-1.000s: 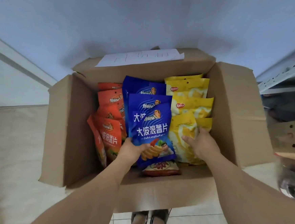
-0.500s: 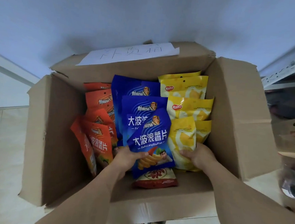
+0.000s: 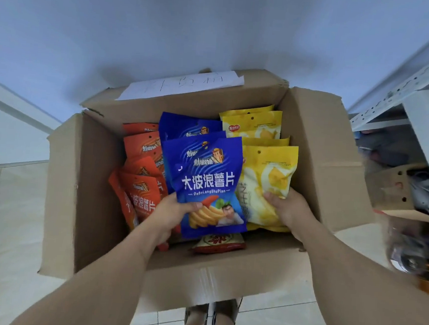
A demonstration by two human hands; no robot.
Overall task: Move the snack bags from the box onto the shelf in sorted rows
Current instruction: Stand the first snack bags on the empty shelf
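An open cardboard box (image 3: 319,150) on the floor holds snack bags in three rows: orange bags (image 3: 142,190) on the left, blue bags (image 3: 185,130) in the middle, yellow bags (image 3: 257,124) on the right. My left hand (image 3: 176,215) grips the lower left corner of the front blue bag (image 3: 206,184), which stands raised above the others. My right hand (image 3: 289,211) grips the lower right edge of the front yellow bag (image 3: 265,181), lifted too. A red and cream bag (image 3: 220,243) lies flat under the blue one.
A white metal shelf (image 3: 398,94) stands at the right, with a smaller cardboard box (image 3: 391,189) and dark clutter on its lower level. A white paper label (image 3: 183,83) lies on the box's far flap. My feet (image 3: 211,318) are just before the box, on a tiled floor.
Both hands have lifted their bags upward out of the rows; the blue and yellow front bags now stand higher in the box. The camera has moved nearer.
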